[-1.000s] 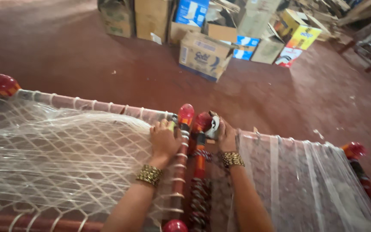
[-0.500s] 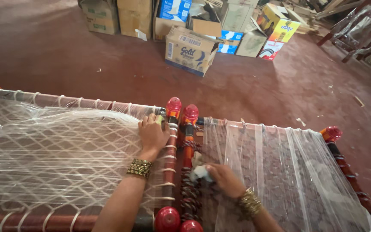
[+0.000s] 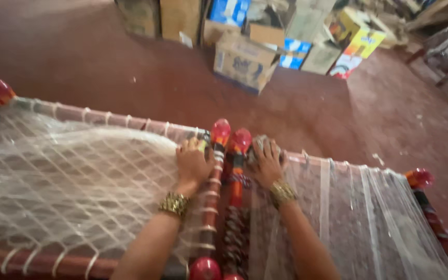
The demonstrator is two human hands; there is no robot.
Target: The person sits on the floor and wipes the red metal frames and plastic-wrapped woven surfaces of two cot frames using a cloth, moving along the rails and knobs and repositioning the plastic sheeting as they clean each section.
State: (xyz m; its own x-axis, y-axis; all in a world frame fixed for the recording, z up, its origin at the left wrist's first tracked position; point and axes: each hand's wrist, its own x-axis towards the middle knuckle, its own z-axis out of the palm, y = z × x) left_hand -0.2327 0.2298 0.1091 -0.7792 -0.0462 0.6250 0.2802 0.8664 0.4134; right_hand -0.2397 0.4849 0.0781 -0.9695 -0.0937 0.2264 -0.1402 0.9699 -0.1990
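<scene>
Resting open, left hand (image 3: 193,162) and right hand (image 3: 266,161) flank two red-knobbed posts (image 3: 230,155) between two netted frames (image 3: 68,176).

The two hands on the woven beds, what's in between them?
In the head view, two red painted frame rails with round red knobs run side by side between the left hand and the right hand.

Two woven cot frames stand side by side on the floor (image 3: 79,62), their side rails (image 3: 224,171) touching in the middle. The left hand (image 3: 193,163) rests on the left netting (image 3: 68,181), the right hand (image 3: 266,162) on the right netting (image 3: 369,218). Behind the cots, cardboard boxes (image 3: 245,59) stand on the floor.
</scene>
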